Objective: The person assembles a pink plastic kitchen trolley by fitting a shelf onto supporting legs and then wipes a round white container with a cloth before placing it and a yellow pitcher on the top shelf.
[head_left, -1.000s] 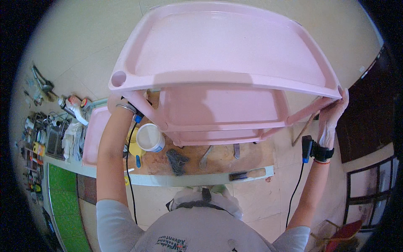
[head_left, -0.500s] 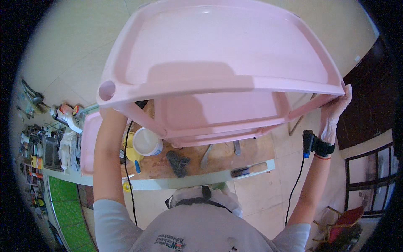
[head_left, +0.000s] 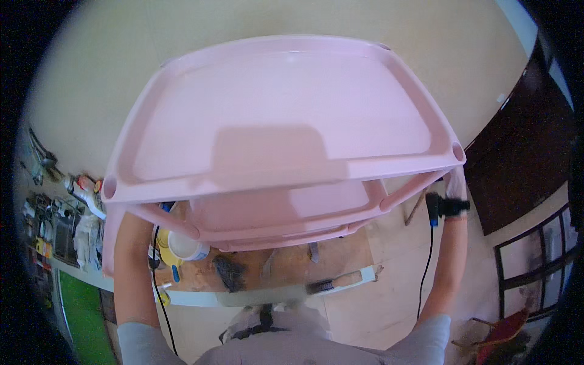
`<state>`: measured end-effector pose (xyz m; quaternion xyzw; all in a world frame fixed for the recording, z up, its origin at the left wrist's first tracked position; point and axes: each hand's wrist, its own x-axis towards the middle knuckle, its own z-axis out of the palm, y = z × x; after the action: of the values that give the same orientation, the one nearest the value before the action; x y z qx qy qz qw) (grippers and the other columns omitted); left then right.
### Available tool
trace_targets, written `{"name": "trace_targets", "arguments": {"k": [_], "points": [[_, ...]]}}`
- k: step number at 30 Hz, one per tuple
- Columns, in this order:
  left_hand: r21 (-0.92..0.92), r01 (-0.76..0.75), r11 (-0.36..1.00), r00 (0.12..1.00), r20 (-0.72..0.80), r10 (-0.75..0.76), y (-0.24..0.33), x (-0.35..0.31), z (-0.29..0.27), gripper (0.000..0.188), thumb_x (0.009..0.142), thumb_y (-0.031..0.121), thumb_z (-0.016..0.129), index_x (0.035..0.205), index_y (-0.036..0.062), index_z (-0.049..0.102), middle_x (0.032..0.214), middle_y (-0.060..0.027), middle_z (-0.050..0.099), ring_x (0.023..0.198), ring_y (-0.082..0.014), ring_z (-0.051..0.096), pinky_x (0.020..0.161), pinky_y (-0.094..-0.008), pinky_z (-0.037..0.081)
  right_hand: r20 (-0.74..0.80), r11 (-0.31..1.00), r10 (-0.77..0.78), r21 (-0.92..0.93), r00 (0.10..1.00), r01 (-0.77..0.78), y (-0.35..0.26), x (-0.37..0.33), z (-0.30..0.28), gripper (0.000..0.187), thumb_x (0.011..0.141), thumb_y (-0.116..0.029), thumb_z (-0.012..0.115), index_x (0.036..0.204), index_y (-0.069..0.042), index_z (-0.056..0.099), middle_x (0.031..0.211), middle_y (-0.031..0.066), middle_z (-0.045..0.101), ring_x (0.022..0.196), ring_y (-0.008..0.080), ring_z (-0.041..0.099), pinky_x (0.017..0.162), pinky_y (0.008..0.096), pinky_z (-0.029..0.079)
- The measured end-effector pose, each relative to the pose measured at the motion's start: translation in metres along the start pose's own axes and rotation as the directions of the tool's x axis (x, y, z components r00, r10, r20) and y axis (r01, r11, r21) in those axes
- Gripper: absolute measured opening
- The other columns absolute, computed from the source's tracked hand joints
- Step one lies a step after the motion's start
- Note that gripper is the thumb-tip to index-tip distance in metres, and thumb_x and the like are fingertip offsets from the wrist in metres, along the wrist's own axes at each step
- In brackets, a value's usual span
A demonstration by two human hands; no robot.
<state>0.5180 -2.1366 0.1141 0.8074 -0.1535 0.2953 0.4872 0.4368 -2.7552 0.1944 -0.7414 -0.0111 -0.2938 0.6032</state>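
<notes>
A pink plastic rack (head_left: 286, 106) with stacked tray-like shelves fills the middle of the view, over a worktable. Its top tray has round holes at the near corners, with slanted posts below. My left forearm (head_left: 135, 261) reaches up under the near left corner, and the tray hides that hand. At the near right corner my right hand (head_left: 455, 182) shows only in part, pale as if gloved or coated, against the rack's underside. Its fingers are hidden behind the corner. A black strap with a small device (head_left: 450, 205) and a cable is on that wrist.
On the brown worktable (head_left: 201, 274) lie a white bucket (head_left: 187, 246), a yellow scoop-like tool with a blue handle (head_left: 176, 272), a dark cloth (head_left: 229, 272) and a brush (head_left: 333, 282). Cluttered utensils stand left by a green cabinet (head_left: 88, 301). A red chair (head_left: 502, 334) is lower right.
The rack and table have shifted down and leftward in view. My right hand, earlier visible along the rack's outer corner, is now mostly beneath it. My left hand stays hidden.
</notes>
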Motion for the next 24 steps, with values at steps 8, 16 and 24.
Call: {"name": "trace_targets", "arguments": {"k": [8,16,24], "points": [[-0.020,0.021,1.000,0.999,-0.025,-0.021,0.014,-0.003,0.004,0.039,0.091,0.026,0.046,0.120,-0.0014,0.047,0.118,-0.0123,0.053,0.111,-0.0209,0.048,0.098,-0.0301,0.034,0.228,0.944,-0.106,-0.284,0.968,0.171,0.040,0.031,0.021,0.054,0.089,-0.044,0.046,0.115,0.003,0.051,0.112,0.0130,0.055,0.104,0.0197,0.052,0.088,0.0338,0.042],[-0.041,0.027,0.999,0.999,-0.016,-0.028,0.017,-0.004,0.005,0.040,0.092,0.026,0.045,0.120,-0.0011,0.047,0.119,-0.0124,0.052,0.112,-0.0209,0.048,0.099,-0.0302,0.034,0.245,0.920,-0.116,-0.339,0.962,0.198,0.052,0.022,0.024,0.051,0.090,-0.042,0.047,0.115,0.002,0.050,0.113,0.0131,0.054,0.105,0.0199,0.052,0.090,0.0335,0.041],[-0.039,0.043,0.998,0.999,-0.018,-0.044,0.014,-0.008,-0.001,0.040,0.092,0.026,0.044,0.121,-0.0008,0.047,0.119,-0.0125,0.052,0.112,-0.0208,0.047,0.099,-0.0303,0.034,0.261,0.904,-0.139,-0.360,0.955,0.230,0.062,0.015,0.029,0.049,0.090,-0.040,0.047,0.116,0.002,0.050,0.114,0.0132,0.054,0.106,0.0201,0.051,0.092,0.0333,0.040]]}}
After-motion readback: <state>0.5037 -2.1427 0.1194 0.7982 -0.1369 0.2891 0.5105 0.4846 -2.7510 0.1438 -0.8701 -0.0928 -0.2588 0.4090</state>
